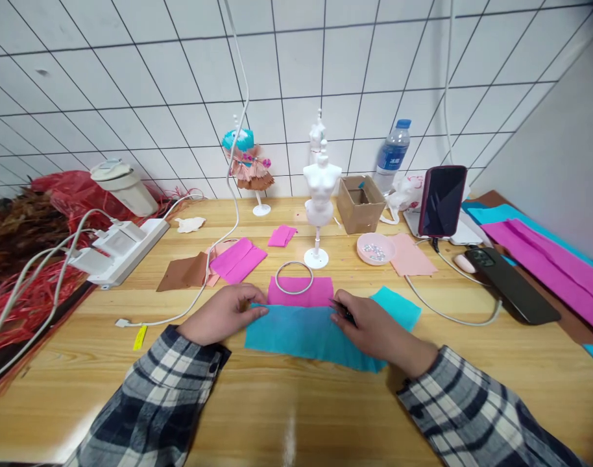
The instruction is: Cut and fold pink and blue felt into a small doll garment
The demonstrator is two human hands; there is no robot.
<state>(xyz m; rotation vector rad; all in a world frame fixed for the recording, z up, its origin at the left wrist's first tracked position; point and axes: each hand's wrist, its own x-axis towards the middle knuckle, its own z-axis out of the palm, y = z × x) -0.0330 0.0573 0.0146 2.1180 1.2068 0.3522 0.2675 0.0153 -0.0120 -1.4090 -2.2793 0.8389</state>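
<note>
A blue sheet of crepe-like material lies in front of me on the wooden table. My left hand pinches its upper left corner between thumb and fingers. My right hand is closed around small black-handled scissors, mostly hidden by the fingers, and touches the upper right of the sheet. Another blue piece shows behind the right hand. Just beyond the sheet's upper edge is a pink piece, with a pale ring resting partly on it.
A white mannequin stands mid-table, a dressed one to its left. Around them are pink pieces, a bead dish, a cardboard box, a bottle, phones, a power strip and a white cable.
</note>
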